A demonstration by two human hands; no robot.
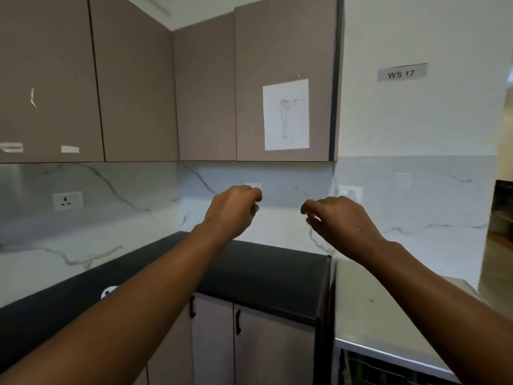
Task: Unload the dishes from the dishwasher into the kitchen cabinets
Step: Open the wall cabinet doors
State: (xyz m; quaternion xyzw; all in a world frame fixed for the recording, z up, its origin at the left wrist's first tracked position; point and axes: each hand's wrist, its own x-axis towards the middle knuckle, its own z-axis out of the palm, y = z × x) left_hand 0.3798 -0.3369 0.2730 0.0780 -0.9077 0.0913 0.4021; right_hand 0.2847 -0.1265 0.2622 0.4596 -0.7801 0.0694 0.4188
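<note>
Left of the taped paper sheet [286, 114], flat matte taupe upper cabinets [133, 79] run in smooth handle-less slabs, with scraps of white tape stuck to the far-left door. Below them and left of the sheet, a white socket plate [67, 200] sits in the glossy grey-veined marble backsplash [111, 218], above the dark matte bench [249, 273]. Beneath the sheet, the left hand [231, 208] hangs in mid-air with fingers loosely curled, holding nothing. Just right of it, apart from it, the right hand [337, 219] hovers the same way, fingers bent and holding nothing. Well below and right of the sheet, the dishwasher [369, 368] shows a brushed steel top and a dark wire rack; its contents are too blurred to tell. Up right of the sheet, a grey rectangular label [402, 72] reads WS 17.
</note>
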